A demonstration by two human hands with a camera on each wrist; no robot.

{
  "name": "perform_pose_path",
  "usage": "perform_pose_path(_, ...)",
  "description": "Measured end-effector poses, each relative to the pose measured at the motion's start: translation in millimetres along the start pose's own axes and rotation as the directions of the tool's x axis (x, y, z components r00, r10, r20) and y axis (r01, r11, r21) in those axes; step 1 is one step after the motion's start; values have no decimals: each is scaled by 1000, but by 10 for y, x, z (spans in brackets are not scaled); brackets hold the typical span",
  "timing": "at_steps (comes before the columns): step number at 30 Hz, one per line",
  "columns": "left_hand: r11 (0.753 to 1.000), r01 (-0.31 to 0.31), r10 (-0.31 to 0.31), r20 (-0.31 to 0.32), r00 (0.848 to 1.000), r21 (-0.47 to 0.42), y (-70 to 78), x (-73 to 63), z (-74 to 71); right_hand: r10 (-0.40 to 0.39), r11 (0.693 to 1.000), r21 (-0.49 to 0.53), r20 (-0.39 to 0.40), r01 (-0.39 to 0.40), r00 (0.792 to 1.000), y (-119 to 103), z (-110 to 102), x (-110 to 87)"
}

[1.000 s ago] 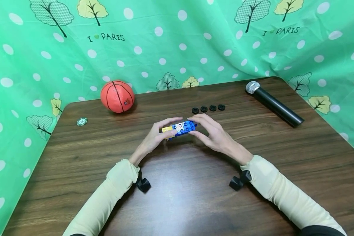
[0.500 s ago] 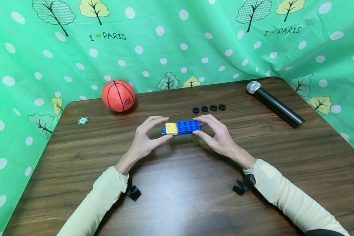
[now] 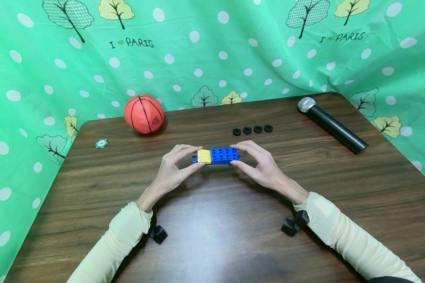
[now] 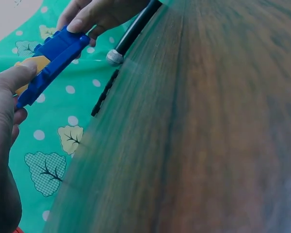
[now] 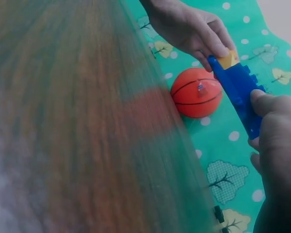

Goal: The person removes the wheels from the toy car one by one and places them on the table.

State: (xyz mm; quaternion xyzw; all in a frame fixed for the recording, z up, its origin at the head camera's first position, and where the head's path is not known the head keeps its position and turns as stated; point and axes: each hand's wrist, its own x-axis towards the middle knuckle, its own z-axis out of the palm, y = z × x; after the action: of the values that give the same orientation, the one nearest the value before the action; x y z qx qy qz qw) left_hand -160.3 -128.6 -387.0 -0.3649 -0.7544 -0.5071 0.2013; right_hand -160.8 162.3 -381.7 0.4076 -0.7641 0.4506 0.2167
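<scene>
In the head view, a toy-brick vehicle is held between both hands, raised above the table. It has blue studded bricks point(image 3: 224, 155) and a yellow sloped brick point(image 3: 204, 156) on a long blue base point(image 4: 56, 80), with a small hook at its left end. My left hand point(image 3: 170, 169) pinches the yellow end between thumb and fingers. At the other end, my right hand point(image 3: 263, 167) grips the blue bricks, thumb on the near side and fingers on the far side. Both wrist views show the base's side, smooth and blue, running from hand to hand.
Several small black wheels point(image 3: 247, 130) lie in a row behind the hands. A red toy basketball point(image 3: 144, 114) and a green-white poker chip point(image 3: 101, 143) sit at the left. The black microphone point(image 3: 333, 125) lies at the back right of the wooden table point(image 3: 212, 236).
My left hand has drawn back leftward, uncovering the yellow brick and the hook. The vehicle has turned from slanted to nearly level across the view. My right hand keeps its grip.
</scene>
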Motion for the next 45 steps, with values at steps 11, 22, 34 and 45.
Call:
perform_pose_path(11,999,50,-50,-8,999,0,-84,17,-54,12,1000,-13,20,-12,1000,79,56,80)
perform_pose_path(22,995,96,-96,-27,995,-8,-233,34,-123,35,999,-19,53,-34,998,200,144,215)
perform_pose_path(34,987,156,-155,-41,987,37,-391,69,-205,103,994,-34,102,-100,989,329,266,363)
perform_pose_path(45,955,279,-279,-14,960,101,-451,61,-277,170,985,-63,163,-162,972,419,364,421)
